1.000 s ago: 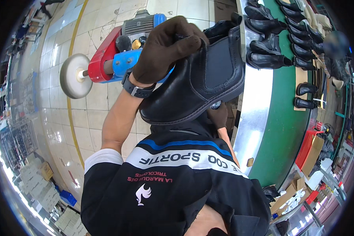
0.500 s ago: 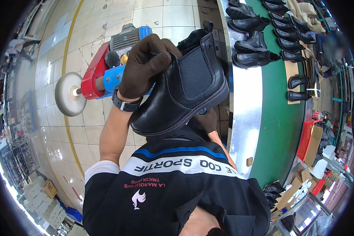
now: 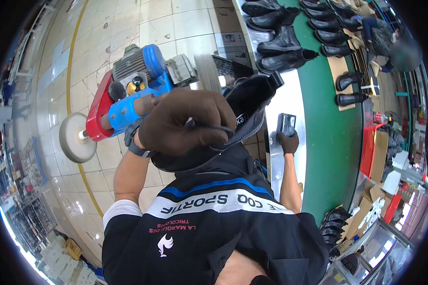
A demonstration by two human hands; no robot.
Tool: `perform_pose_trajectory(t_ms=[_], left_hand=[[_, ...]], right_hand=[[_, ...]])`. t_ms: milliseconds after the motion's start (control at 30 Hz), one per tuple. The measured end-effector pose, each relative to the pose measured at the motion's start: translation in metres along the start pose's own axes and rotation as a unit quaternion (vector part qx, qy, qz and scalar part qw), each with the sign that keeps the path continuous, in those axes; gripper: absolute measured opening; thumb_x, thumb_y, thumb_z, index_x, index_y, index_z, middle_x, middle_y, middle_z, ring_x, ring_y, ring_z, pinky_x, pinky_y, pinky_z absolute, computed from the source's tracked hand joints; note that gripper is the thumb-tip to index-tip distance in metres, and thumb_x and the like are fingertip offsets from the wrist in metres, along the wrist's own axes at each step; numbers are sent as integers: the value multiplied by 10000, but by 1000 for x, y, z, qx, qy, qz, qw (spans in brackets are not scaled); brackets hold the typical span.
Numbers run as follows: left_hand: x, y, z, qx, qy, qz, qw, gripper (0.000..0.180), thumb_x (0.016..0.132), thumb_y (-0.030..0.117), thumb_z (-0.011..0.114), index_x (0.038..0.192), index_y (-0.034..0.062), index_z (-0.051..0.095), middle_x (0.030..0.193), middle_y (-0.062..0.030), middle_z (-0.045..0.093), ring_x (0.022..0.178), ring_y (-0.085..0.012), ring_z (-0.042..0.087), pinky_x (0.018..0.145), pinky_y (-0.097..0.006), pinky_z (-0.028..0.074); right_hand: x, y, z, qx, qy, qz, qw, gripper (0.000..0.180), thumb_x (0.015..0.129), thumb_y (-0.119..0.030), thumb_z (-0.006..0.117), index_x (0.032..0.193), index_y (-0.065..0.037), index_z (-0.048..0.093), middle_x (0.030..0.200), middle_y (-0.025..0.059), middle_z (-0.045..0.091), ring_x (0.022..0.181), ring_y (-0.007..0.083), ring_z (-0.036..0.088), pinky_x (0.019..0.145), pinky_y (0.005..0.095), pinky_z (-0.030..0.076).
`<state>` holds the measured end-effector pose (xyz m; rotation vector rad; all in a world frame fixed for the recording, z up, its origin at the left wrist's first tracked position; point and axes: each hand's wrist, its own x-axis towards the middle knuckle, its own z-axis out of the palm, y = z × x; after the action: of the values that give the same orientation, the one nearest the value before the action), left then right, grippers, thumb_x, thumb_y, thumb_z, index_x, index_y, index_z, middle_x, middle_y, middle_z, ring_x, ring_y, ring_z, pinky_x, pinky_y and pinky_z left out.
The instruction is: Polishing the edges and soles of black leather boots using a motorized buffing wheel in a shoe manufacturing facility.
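Observation:
A brown glove covers my left hand (image 3: 188,121), which is closed on the upper edge of a black ankle boot (image 3: 257,97). The boot is tilted so its dark opening faces up, and my glove hides much of its front and side. Out to the right, over the shiny metal strip of the bench, my right hand (image 3: 289,142), also gloved in brown, grips the near end of a small black rectangular box (image 3: 286,124) with a glossy face. Whether that box rests on the metal or is lifted, I cannot tell.
To the left stands a blue and red motor machine (image 3: 138,102) with a round pale buffing wheel (image 3: 77,137). Several black boots (image 3: 280,40) line the far end of the green-topped bench (image 3: 325,156). Another person (image 3: 383,40) is beyond it at the far right.
My right hand has come out from beneath the boot and moved right to the metal strip. The boot has turned in my left hand, showing its opening instead of its side.

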<state>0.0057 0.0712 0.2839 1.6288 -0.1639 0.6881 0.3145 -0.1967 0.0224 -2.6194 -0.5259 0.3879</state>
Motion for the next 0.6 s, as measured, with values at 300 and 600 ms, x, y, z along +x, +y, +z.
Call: perform_pose_trajectory(t_ms=[300, 600], left_hand=[[46, -29, 35, -105, -217, 7, 970, 204, 811, 104, 633, 677, 40, 493, 779, -71, 628, 683, -171, 586, 628, -295, 438], [-4, -81, 44, 111, 154, -235, 953, 185, 827, 72, 603, 1000, 7, 614, 1013, -86, 623, 859, -150, 592, 768, -266, 470]], right_hand=[[-51, -178, -144, 285, -479, -95, 825, 349, 897, -163, 459, 1197, 7, 512, 1162, 159, 564, 1119, 217, 524, 963, 305, 411], [-60, -106, -114, 397, -615, 209, 649, 533, 705, -107, 615, 1203, 33, 486, 1130, 146, 580, 1030, 253, 567, 915, 368, 446]])
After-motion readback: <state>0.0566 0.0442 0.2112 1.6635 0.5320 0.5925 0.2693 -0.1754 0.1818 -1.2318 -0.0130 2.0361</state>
